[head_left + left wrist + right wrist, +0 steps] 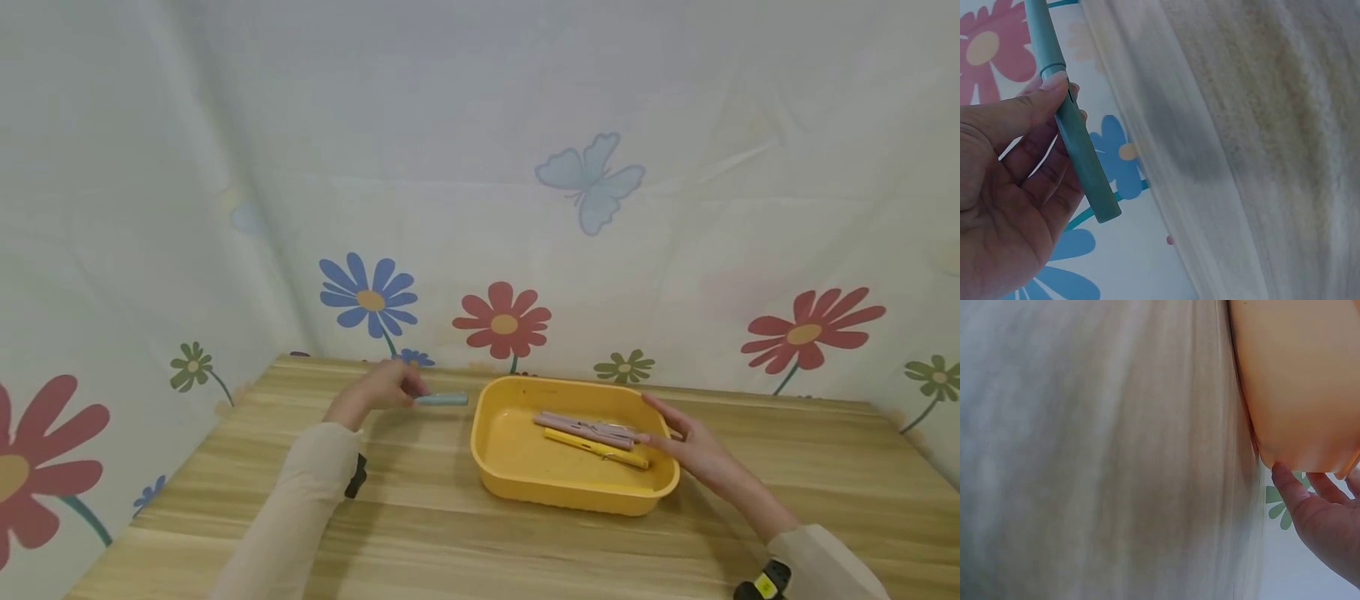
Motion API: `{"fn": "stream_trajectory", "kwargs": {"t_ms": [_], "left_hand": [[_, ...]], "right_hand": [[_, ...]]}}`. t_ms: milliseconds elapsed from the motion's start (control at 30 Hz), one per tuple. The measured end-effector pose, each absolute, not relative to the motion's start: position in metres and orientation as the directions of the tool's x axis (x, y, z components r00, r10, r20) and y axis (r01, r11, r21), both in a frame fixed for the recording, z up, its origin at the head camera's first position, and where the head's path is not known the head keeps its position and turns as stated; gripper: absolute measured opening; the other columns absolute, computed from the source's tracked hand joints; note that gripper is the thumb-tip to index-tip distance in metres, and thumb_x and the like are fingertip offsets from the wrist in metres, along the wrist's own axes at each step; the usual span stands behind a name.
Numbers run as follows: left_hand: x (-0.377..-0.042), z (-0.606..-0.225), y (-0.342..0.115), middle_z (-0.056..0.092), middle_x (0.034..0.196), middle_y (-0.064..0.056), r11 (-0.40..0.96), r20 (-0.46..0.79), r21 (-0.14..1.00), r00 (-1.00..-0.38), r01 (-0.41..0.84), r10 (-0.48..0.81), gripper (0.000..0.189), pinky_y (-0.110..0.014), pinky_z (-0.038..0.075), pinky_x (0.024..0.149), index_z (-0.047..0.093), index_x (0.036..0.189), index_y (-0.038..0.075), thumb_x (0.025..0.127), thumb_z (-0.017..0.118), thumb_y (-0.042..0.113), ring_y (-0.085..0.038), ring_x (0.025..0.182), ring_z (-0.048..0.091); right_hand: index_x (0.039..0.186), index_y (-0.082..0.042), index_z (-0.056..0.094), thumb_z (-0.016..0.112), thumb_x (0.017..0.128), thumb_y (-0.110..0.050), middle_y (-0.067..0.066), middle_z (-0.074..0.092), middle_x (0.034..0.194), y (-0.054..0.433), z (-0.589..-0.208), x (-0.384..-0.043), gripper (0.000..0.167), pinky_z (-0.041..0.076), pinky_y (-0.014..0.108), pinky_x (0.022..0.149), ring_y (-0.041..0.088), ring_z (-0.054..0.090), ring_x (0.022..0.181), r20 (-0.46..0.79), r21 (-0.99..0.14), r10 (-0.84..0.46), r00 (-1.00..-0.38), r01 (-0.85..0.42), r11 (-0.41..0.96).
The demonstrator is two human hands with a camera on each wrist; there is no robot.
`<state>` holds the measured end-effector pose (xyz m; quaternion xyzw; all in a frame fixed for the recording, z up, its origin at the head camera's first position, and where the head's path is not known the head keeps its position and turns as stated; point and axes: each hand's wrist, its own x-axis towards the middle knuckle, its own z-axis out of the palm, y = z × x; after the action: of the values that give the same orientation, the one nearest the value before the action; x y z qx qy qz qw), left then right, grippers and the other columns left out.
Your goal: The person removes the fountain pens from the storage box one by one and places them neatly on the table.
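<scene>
My left hand (386, 385) pinches a capped teal pen (1083, 153) between thumb and fingers, above the table just left of a yellow plastic tray (491, 477). In the head view the pen lies almost level, its free end pointing at the tray's left rim. My right hand (703, 457) holds the tray at its right end, thumb over the rim and fingers along the outside. Seen from the right wrist, a fingertip touches the tray's outer wall near the base. Inside the tray lie lilac pens (585, 429) and, in front of them, a yellow pen (595, 448).
The tray stands on a wood-grain table (420, 533). A pale curtain (450, 167) printed with flowers and a butterfly hangs right behind the table's back edge and along its left side.
</scene>
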<state>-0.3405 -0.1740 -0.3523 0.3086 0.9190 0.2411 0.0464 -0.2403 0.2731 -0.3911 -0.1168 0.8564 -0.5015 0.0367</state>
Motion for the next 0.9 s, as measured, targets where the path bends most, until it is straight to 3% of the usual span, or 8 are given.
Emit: {"fn": "stream_trajectory", "kwargs": {"t_ms": [233,567,900], "left_hand": [[-0.346,-0.36,-0.17,0.065,0.074,-0.009,0.7,0.059,0.461,-0.806,0.546,0.589,0.022,-0.023,0.046,0.062,0.07,0.086,-0.003,0.065,0.066,-0.007,-0.009,0.065,0.052],[-0.346,-0.366,-0.164,0.067,0.077,-0.01,0.746,0.014,0.434,-0.831,0.505,0.555,0.021,-0.027,0.049,0.069,0.069,0.085,-0.003,0.065,0.069,-0.009,-0.014,0.07,0.059],[-0.349,-0.372,-0.162,0.065,0.074,-0.004,0.783,-0.048,0.436,-0.858,0.443,0.511,0.021,-0.024,0.046,0.066,0.069,0.084,0.002,0.065,0.069,-0.008,-0.01,0.068,0.055]], "right_hand": [[0.144,-0.006,0.023,0.059,0.088,-0.026,0.023,0.017,0.147,0.272,-0.39,-0.243,0.069,0.031,0.057,0.096,0.049,0.016,0.13,0.045,-0.868,-0.22,-0.974,-0.147,0.475],[0.143,-0.003,0.023,0.059,0.088,-0.022,0.026,0.018,0.146,0.274,-0.392,-0.24,0.068,0.032,0.055,0.096,0.047,0.018,0.13,0.082,-0.874,-0.235,-0.969,-0.183,0.45],[0.144,-0.006,0.022,0.058,0.089,-0.021,0.024,0.017,0.147,0.273,-0.393,-0.241,0.067,0.036,0.054,0.094,0.048,0.021,0.129,0.059,-0.874,-0.239,-0.969,-0.166,0.456]]}}
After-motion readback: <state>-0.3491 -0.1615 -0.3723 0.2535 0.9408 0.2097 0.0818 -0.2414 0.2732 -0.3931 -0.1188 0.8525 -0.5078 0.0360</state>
